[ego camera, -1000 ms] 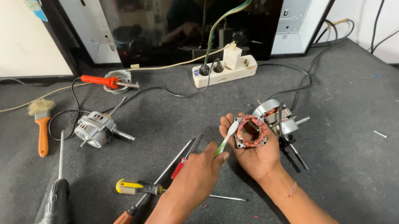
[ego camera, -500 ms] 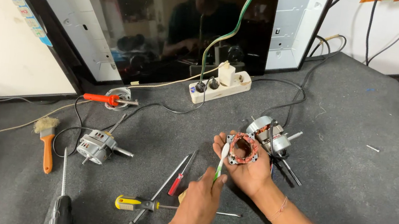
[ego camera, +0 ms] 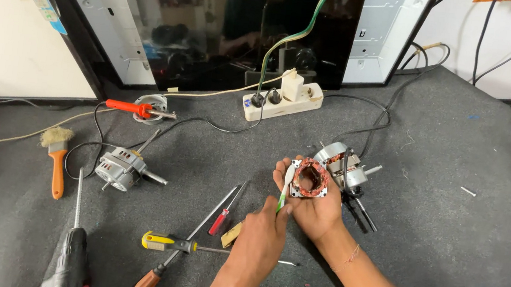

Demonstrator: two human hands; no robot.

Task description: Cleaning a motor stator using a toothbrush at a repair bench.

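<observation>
My right grip [ego camera: 318, 210] cups the stator [ego camera: 310, 178]; left [ego camera: 261, 231] pinches a toothbrush [ego camera: 286, 184]. Hard scrubbing could, I judge, nick the copper windings.

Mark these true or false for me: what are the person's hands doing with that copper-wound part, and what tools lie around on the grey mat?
1. The right hand holds a round copper-wound motor stator. True.
2. The left hand holds a hammer. False: it holds a slim green-and-white tool against the stator.
3. An orange-handled brush lies at the mat's left. True.
4. The white power strip has nothing plugged in. False: plugs sit in it.
5. The yellow-handled screwdriver lies on the grey mat. True.
</observation>
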